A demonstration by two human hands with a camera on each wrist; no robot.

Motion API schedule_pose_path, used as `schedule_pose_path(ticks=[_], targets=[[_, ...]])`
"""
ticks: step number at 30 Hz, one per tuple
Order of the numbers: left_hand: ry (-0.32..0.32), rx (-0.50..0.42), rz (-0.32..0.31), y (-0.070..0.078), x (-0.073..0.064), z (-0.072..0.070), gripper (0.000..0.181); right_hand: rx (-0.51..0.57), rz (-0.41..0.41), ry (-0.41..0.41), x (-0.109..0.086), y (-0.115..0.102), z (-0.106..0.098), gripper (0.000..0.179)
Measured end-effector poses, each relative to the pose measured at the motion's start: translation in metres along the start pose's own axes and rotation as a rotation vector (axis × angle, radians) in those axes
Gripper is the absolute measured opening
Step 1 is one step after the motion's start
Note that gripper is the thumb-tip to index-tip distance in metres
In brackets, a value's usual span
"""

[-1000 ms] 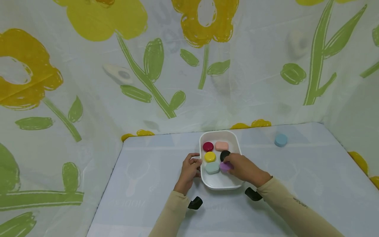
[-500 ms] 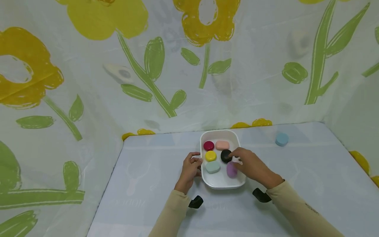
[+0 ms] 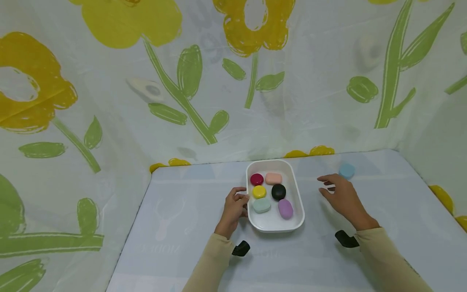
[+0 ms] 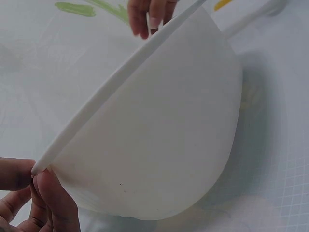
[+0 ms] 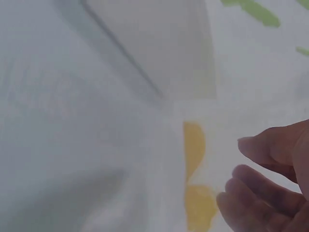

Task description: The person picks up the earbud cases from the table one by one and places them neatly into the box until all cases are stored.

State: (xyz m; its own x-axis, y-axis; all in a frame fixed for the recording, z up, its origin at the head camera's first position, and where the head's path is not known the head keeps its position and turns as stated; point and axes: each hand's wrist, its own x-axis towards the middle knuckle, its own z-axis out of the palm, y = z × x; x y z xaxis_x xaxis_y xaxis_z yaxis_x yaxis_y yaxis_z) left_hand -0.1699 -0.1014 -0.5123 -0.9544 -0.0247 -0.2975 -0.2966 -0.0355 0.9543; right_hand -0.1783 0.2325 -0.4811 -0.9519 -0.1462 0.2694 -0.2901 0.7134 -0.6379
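Observation:
A white rectangular tub sits on the table, its left rim pinched between the thumb and fingers of my left hand. The left wrist view shows its smooth outer wall. Inside lie smooth soap-like pieces: dark red, peach, yellow, black, pale green and purple. To the right of the tub, my right hand is over the table, fingers loosely bent and holding nothing. Just beyond its knuckles lies a blue round piece, partly hidden.
The pale table runs back to a hanging sheet printed with flowers. Similar sheets enclose the left and right sides. Black wrist-worn pieces stick out beside both sleeves.
My right hand has let go of the purple piece, which now lies turned near the tub's right wall, and has moved right toward the blue piece. The left hand stays at the rim.

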Motion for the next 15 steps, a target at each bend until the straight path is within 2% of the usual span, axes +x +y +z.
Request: schedule_pose_path(ticks=[10,15], targets=[[-0.005,-0.007,0.011,0.0,0.0,0.0,0.037,-0.028,0.092,0.217,-0.004,0.045,-0.006,0.037],[-0.007,-0.006,0.006,0.0,0.0,0.0,0.036,-0.034,0.173,0.238,0.002,0.061,-0.009,0.042]])
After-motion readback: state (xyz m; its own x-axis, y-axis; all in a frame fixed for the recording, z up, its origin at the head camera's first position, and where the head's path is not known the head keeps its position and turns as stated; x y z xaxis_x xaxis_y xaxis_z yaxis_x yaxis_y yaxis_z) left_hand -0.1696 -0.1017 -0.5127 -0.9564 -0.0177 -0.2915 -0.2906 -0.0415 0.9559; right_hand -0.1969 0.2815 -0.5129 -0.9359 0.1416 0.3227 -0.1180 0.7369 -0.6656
